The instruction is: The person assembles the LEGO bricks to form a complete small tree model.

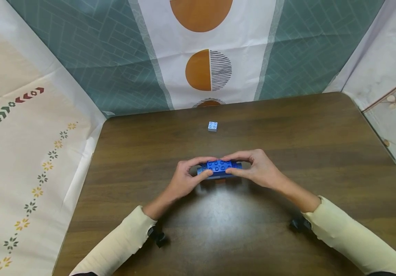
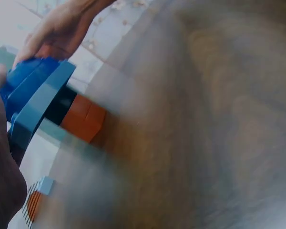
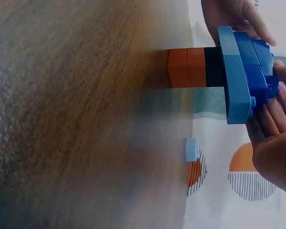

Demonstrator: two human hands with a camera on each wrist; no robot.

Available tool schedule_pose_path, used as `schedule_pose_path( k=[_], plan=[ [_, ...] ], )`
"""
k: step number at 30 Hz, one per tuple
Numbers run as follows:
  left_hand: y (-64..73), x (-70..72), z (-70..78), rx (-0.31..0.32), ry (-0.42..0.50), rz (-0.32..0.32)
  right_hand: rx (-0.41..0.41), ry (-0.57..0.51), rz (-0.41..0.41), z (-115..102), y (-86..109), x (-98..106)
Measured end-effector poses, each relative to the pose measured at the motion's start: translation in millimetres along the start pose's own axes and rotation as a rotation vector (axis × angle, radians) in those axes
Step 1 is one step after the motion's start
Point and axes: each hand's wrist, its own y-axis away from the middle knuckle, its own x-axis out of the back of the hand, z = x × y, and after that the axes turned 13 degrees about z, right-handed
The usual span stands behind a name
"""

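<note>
A small tower of toy building bricks (image 3: 236,81) stands on the table. Orange bricks (image 3: 187,67) form its base, a dark brick (image 3: 213,67) comes above them, then a long lighter-blue piece (image 3: 236,88) carrying blue bricks. On top lies a studded blue brick (image 1: 219,166). My left hand (image 1: 185,177) pinches this top brick at its left end, thumb in front and fingers behind. At its right end my right hand (image 1: 259,168) pinches it the same way. The fingers partly cover the blue layers.
A loose light-blue brick (image 1: 212,126) sits on the brown table (image 1: 132,145) beyond the tower, near the far edge. Patterned cloths (image 1: 115,57) hang behind and at both sides of the table. Dark wrist cameras (image 1: 158,237) sit below both sleeves.
</note>
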Motion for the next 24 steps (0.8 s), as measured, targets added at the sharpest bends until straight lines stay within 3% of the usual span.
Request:
schedule_pose_path(
  k=[3,6,16,24],
  plan=[
    [-10.4,5.8,-5.1,0.055,0.021,-0.056,-0.010,0.000,0.001,0,1.2,-1],
    [-28.8,10.9,-15.6,0.115,0.018,-0.054,-0.016,0.011,0.005,0,2.0,-1],
    [-91.9,17.1,-61.8,0.205,-0.209,0.157,-0.008,0.023,0.004,-1,2.8,-2],
    [-118.9,9.9,-79.2,0.258,-0.328,0.168,-0.001,0.011,0.007,-2,1.3,-1]
  ],
)
